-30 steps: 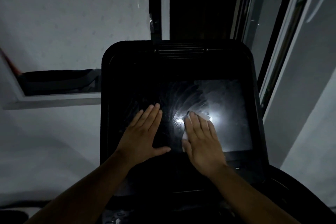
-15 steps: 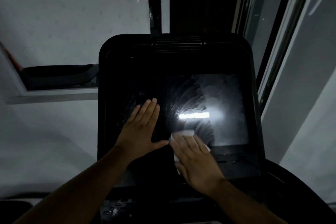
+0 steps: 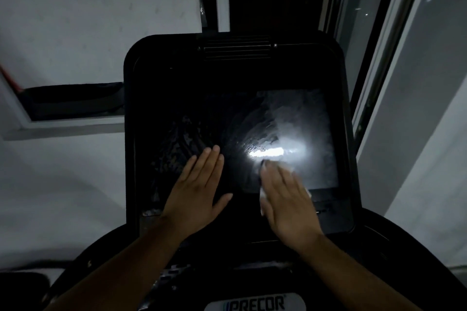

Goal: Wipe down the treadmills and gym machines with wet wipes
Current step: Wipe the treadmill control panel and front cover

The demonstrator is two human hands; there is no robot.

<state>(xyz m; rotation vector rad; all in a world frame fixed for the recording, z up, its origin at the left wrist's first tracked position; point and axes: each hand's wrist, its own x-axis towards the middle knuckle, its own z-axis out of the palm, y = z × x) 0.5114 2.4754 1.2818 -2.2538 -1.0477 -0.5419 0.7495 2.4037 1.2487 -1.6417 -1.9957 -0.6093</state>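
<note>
A black treadmill console [image 3: 235,76] fills the middle of the head view, its dark screen [image 3: 316,118] streaked with wet smears and a bright light glare. My left hand [image 3: 197,192] lies flat on the screen's left part, fingers straight and together. My right hand [image 3: 285,199] presses a white wet wipe [image 3: 262,197] flat against the screen's lower middle; the hand is blurred and only the wipe's edges show around it.
A white wall [image 3: 88,20] with a dark recessed slot [image 3: 75,101] is on the left. A window frame [image 3: 384,45] runs down the right. The console's curved lower housing carries a Precor label [image 3: 255,303] at the bottom edge.
My right hand with the wipe slid down and left, then back right and up across the lower screen. My left hand stayed flat in place. The view tilted slightly.
</note>
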